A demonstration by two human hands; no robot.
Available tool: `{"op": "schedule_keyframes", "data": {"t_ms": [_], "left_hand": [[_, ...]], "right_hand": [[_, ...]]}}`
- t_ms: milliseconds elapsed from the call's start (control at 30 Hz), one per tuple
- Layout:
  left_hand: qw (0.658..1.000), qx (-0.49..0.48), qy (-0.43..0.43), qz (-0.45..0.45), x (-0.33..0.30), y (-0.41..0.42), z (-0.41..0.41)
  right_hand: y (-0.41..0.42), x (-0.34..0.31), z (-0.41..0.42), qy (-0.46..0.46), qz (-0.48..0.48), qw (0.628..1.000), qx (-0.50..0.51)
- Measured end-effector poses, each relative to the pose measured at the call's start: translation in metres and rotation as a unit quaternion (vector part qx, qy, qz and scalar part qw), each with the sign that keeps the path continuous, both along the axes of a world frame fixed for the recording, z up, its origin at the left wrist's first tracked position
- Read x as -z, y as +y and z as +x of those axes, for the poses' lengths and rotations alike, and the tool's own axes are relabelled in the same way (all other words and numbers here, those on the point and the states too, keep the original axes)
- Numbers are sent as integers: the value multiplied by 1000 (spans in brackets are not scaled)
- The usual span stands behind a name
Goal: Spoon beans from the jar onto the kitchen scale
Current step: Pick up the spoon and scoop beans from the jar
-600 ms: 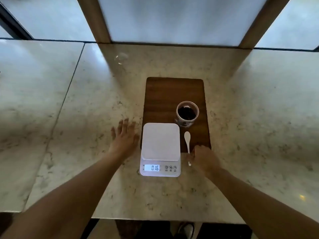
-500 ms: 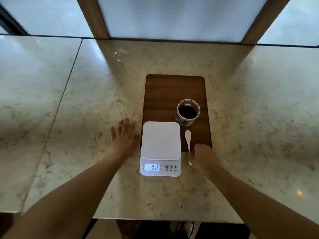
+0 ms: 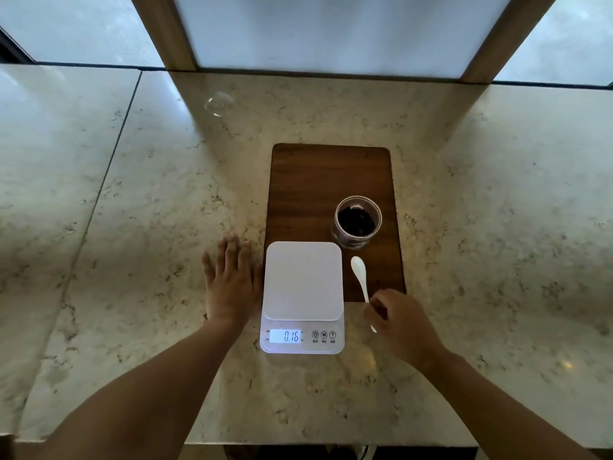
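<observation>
Marble desk (image 3: 132,227) carries everything, lit by frosted panes behind. Nearest, the right hand (image 3: 403,322) curls its fingers over the spoon (image 3: 361,277) handle in a closed grip; whether the spoon is lifted cannot be told. Just left of that grip sits the scale (image 3: 302,295), its plate bare, display reading 0.16. The left hand (image 3: 231,283) lies flat and open on the desk, holding nothing, just beside the scale's far side from the grip. Beyond the grip, the jar (image 3: 357,222) of dark beans stands open on a board (image 3: 315,180).
</observation>
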State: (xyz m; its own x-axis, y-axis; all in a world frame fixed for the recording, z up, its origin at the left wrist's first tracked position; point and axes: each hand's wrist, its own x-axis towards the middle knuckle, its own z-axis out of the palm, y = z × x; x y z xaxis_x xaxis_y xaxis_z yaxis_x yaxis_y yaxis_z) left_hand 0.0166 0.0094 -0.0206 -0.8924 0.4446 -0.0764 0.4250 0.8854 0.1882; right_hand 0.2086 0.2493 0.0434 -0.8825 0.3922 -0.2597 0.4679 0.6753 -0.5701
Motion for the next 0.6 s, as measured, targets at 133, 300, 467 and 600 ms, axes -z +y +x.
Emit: {"op": "schedule_keyframes", "data": {"t_ms": [133, 300, 467, 600], "left_hand": [[1000, -6, 9, 18, 1, 0, 0], [999, -12, 15, 34, 2, 0, 0], [998, -19, 9, 51, 0, 0, 3], [998, -20, 15, 60, 1, -1, 0]], "right_hand": [[7, -14, -6, 60, -33, 998, -1], [13, -27, -24, 136, -7, 991, 1], [20, -30, -44, 174, 79, 974, 119], [18, -30, -53, 152, 95, 971, 159]]}}
